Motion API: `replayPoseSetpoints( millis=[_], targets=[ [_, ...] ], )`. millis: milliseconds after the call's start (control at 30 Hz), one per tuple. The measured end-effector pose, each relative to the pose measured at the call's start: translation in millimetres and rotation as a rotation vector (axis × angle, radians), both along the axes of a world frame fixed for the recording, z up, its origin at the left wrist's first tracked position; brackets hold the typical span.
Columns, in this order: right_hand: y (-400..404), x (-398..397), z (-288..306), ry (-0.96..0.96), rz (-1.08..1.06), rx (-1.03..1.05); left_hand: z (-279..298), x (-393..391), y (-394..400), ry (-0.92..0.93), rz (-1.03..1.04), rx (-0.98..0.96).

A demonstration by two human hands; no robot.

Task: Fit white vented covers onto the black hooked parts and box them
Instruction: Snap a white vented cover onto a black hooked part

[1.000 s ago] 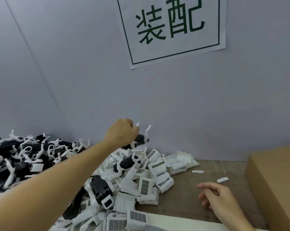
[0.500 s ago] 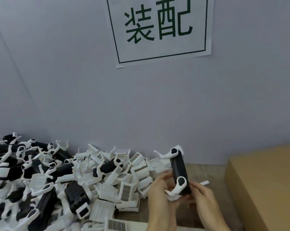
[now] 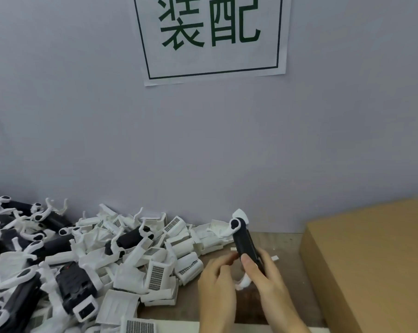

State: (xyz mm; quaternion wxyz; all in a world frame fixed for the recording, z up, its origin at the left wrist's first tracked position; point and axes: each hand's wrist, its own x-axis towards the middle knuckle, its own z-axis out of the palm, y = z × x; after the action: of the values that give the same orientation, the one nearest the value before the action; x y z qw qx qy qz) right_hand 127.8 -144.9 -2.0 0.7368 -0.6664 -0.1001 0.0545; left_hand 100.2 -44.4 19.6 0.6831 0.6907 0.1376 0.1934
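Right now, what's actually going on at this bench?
A person is assembling small plastic parts. The right hand grips a black hooked part held up over the wooden table, while the left hand is beside it, blurred, so what it holds is unclear. No white cover is on that part yet. A heap of white vented covers lies to the left, a cardboard box to the right.
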Motion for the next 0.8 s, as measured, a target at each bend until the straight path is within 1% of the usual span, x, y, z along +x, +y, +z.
replayPoseSetpoints(
  millis=[100,133,200,267,300,400,467,533,600,733,800],
  targets=[
    [0.4,-5.7,5.8,-0.197,-0.144,-0.167,2.7,-1.4,-1.8,-0.035,-0.075,-0.122],
    [0.7,-6.7,6.8,-0.27,-0.177,-0.253,3.4,-0.5,-2.9,-0.036,-0.112,-0.154],
    [1.8,-7.0,6.2,-0.378,-0.174,-0.449,3.4,2.2,-4.2,-0.032,-0.147,-0.263],
    [4.7,-7.7,5.7,-0.458,-0.123,-0.591,1.7,5.3,-1.5,-0.025,-0.085,-0.398],
    [7.7,-7.6,6.0,-0.484,-0.097,-0.623,0.4,6.5,0.9,-0.027,-0.032,-0.44],
    [15.3,-6.5,4.1,-0.495,-0.034,-0.639,-2.5,8.2,6.9,-0.025,0.06,-0.562],
    [16.2,-6.6,3.4,-0.471,-0.042,-0.628,-3.7,8.5,9.3,-0.013,0.059,-0.633],
    [15.5,-7.6,3.4,-0.455,-0.067,-0.6,-4.4,8.5,8.7,-0.013,0.037,-0.659],
    [16.0,-8.4,4.5,-0.445,-0.071,-0.551,-3.4,7.6,6.6,-0.027,0.015,-0.631],
    [14.7,-10.7,7.5,-0.436,-0.084,-0.465,-3.9,4.4,2.6,-0.065,-0.003,-0.46],
    [12.1,-11.6,8.4,-0.433,-0.098,-0.45,-2.8,2.7,1.2,-0.085,-0.023,-0.405]
  ],
)
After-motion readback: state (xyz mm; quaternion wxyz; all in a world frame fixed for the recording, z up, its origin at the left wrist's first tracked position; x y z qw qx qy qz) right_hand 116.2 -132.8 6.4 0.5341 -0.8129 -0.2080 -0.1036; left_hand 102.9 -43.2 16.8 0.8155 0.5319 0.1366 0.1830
